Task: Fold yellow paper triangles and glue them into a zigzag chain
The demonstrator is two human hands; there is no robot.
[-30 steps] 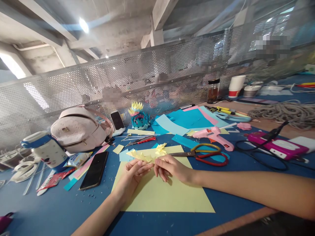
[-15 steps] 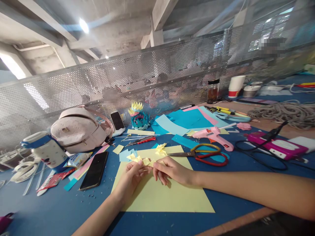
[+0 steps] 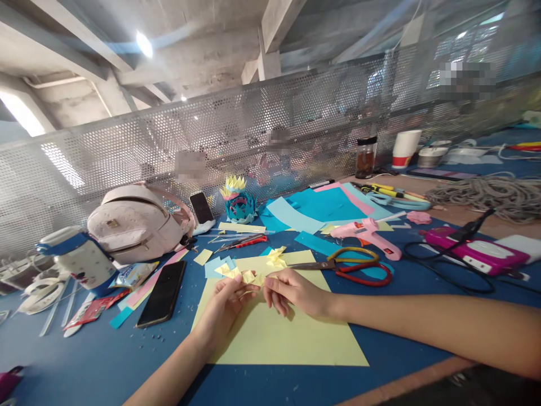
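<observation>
My left hand [image 3: 230,296] pinches a strip of folded yellow paper [image 3: 252,278] between thumb and fingers. At the strip's other end, my right hand [image 3: 289,290] has its thumb and forefinger closed on it, the other fingers curled below. Both hands are over a large pale yellow sheet [image 3: 287,338]. Just beyond them lies another folded yellow paper piece [image 3: 276,257], close to the blades of the scissors [image 3: 357,265] with yellow and red handles. Light blue paper scraps [image 3: 217,266] sit by my left fingertips.
Left of the sheet are a black phone [image 3: 163,296], a cup [image 3: 82,259] and a backpack [image 3: 135,223]. Farther back stands a pointed paper ornament [image 3: 240,203]. On the right lie a pink glue gun [image 3: 369,234] and a magenta power strip [image 3: 477,251] with a black cord. A perforated metal screen [image 3: 211,135] runs behind.
The folded yellow strip has shifted very slightly leftward in my fingers. Both hands otherwise keep nearly the same place, and the things on the table have not moved.
</observation>
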